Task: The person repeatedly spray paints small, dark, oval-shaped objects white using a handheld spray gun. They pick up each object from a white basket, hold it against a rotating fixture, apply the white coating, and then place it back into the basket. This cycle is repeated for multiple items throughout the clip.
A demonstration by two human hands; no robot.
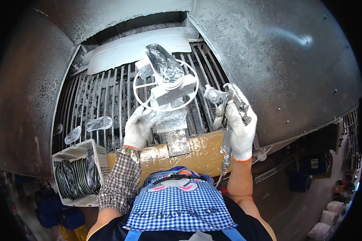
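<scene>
In front of me stands a white-coated turntable with a spoked wheel [137, 93] and blocks on top. An elongated, rounded piece with a shiny, crinkled, film-like face [165, 64] leans tilted on the blocks. My left hand [138, 127], in a white knit glove, has its fingers at the near left rim of the wheel, seemingly pinching it. My right hand [242, 127], also gloved, is closed round a metal spray gun [229, 96], held to the right of the wheel with its nozzle towards it. A hose [226, 162] hangs from the gun.
A white plastic basket [102, 154] at left holds several dark-edged oval pieces. Shiny oval pieces [99, 123] lie on the metal grate [112, 92] beside it. Coated metal walls [277, 72] enclose the grate. A tape-covered board [205, 154] runs along the front edge.
</scene>
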